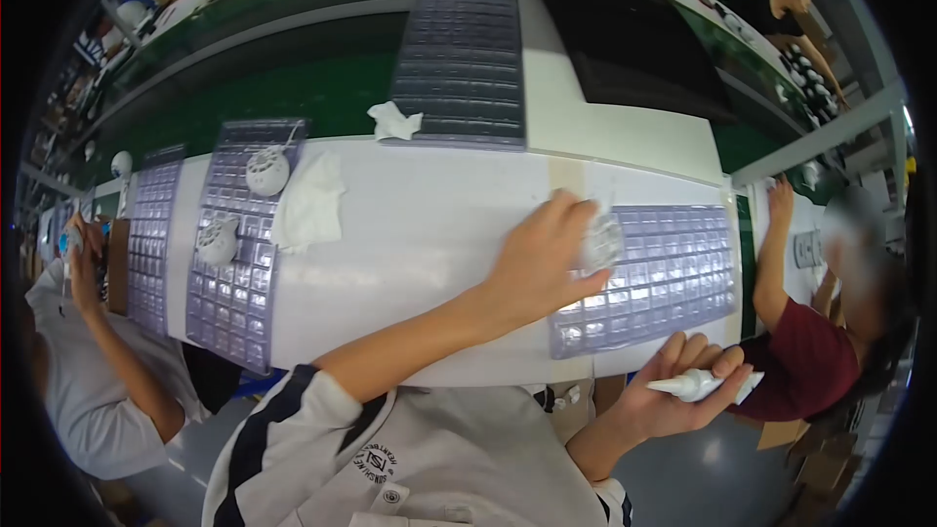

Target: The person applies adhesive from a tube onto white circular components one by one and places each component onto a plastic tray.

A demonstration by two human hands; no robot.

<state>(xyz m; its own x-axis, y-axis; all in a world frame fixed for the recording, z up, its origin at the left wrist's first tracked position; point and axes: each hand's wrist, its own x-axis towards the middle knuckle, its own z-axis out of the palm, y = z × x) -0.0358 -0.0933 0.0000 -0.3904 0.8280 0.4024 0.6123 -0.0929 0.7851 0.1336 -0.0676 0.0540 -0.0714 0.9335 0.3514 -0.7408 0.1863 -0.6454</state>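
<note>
My left hand (pixel 542 254) reaches over the clear plastic tray (pixel 673 273) on the right. Between its thumb and fingers is a white openwork ball (pixel 602 239), a little blurred and partly covered by the fingers. My right hand (pixel 678 385) is closed around a small white squeeze bottle (pixel 695 385) with a pointed nozzle. The bottle lies sideways near the table's front edge, its nozzle pointing left. Two similar balls, one farther back (pixel 266 172) and one nearer (pixel 218 240), sit on another clear tray (pixel 229 303) at the left.
A white cloth (pixel 312 203) lies beside the left tray. Farther back are a crumpled tissue (pixel 395 122), another gridded tray (pixel 459 68) and a black sheet (pixel 634 39). Co-workers sit close by at the left (pixel 107 381) and right (pixel 810 342).
</note>
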